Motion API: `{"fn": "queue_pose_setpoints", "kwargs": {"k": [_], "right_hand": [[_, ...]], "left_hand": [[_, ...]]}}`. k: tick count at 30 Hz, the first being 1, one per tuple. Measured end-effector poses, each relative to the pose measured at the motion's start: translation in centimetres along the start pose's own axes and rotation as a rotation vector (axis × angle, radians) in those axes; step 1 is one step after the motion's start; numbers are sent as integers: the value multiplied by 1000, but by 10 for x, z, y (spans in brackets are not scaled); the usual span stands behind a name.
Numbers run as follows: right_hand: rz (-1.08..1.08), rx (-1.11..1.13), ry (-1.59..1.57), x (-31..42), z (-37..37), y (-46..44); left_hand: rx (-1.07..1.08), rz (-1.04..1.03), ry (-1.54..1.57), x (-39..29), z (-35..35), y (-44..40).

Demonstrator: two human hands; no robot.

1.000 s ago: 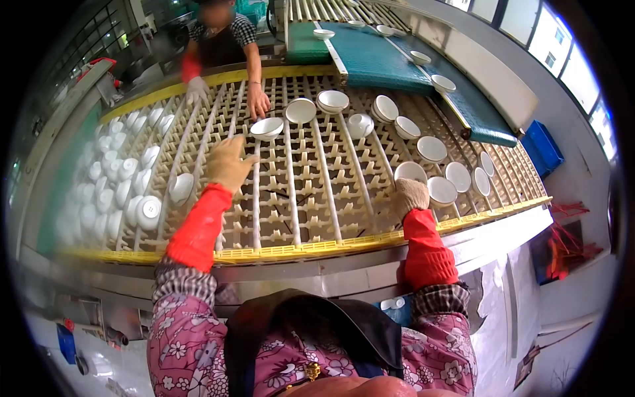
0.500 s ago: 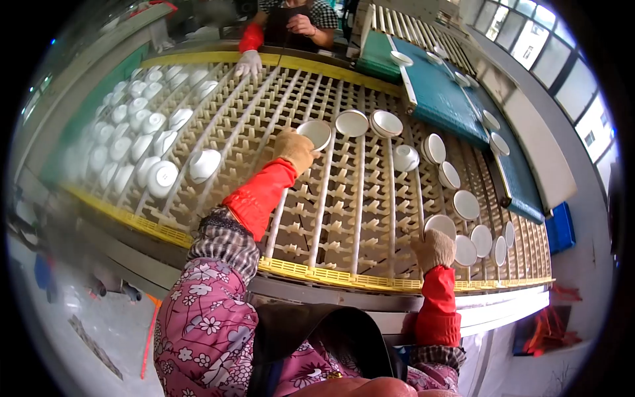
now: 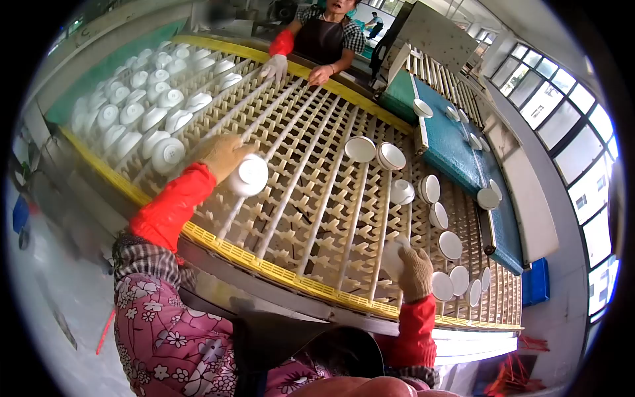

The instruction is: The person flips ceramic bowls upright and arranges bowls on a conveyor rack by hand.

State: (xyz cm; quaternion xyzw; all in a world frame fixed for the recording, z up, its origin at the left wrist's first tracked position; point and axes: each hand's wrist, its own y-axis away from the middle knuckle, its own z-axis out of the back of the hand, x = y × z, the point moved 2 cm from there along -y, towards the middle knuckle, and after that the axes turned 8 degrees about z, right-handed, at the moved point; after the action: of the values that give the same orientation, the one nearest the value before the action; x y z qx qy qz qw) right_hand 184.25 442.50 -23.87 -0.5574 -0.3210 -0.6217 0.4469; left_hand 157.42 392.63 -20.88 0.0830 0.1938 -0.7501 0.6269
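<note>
My left hand [image 3: 221, 157], in a tan work glove with a red sleeve cuff, grips the edge of an upturned white bowl [image 3: 250, 175] over the pegged rack [image 3: 311, 198]. My right hand [image 3: 415, 272], gloved the same way, is closed on another white bowl [image 3: 393, 258], tilted and smeared by motion, near the rack's front edge. Beside it on the right stand several bowls, one of them a tilted bowl [image 3: 442, 286]. Several upturned bowls, among them a bowl [image 3: 169, 155], fill the rack's left part.
Across the rack a co-worker rests a gloved hand [image 3: 274, 68] and a bare hand [image 3: 321, 74] near the yellow edge strip [image 3: 360, 99]. A green conveyor belt [image 3: 456, 162] carrying several bowls runs along the right. A blue bin [image 3: 536, 281] stands beyond it.
My left hand has moved left with its bowl, which is now bottom up. My right hand has shifted left with its bowl. The co-worker's bare hand has come down to the edge; the view has turned.
</note>
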Motion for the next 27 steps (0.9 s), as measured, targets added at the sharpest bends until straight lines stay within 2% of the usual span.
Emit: {"fn": "queue_pose_setpoints", "kwargs": {"k": [1,2,4,6,8,9,11,13,14,15,17,18,19,21,22,23,25,26,27], "right_hand": [[63,63,-135,11,-18,-3],[116,133,-276,25,-38,-5],[193,180,-466,51,-81,-17],[-51,228,-869,87,-111,-23],[91,283,-619,21,-116,-57],[118,284,-441,13,-115,-58],[78,225,-122,1,-91,-50],[-40,108,-158,-11,-62,-46],[38,5,20,-12,-41,-43],[108,-39,48,-23,-15,-47],[339,-188,442,-18,30,-47],[345,-296,731,-17,54,-46],[325,-394,1027,-12,75,-41],[180,-502,1200,-23,119,-32],[114,-543,1278,-24,130,-27],[-74,-470,1213,-28,142,-23],[-409,-304,1053,-25,156,-17],[-337,-307,1090,-22,155,-16],[-363,-265,1132,-20,154,-16]], "left_hand": [[-101,72,-318,-3,13,11],[-360,-180,-377,22,-3,14],[-255,-96,-300,19,-5,13],[-146,-23,-270,7,0,14],[-167,-45,-223,-8,-2,19],[-170,-60,-200,-13,-5,23],[-150,-158,-148,-23,-8,25],[-167,-251,-122,-35,-15,31],[-163,-313,-93,-42,-19,33],[-124,-331,-89,-51,-21,35],[-40,-393,-78,-75,-26,44],[-80,-485,-28,-79,-39,48],[-70,-525,-21,-85,-43,52],[-62,-595,-16,-101,-47,60],[51,-547,-64,-110,-45,66],[114,-547,-67,-116,-48,68],[89,-606,-30,-120,-54,71],[61,-634,-16,-119,-57,72],[30,-657,-4,-127,-56,75]]}}
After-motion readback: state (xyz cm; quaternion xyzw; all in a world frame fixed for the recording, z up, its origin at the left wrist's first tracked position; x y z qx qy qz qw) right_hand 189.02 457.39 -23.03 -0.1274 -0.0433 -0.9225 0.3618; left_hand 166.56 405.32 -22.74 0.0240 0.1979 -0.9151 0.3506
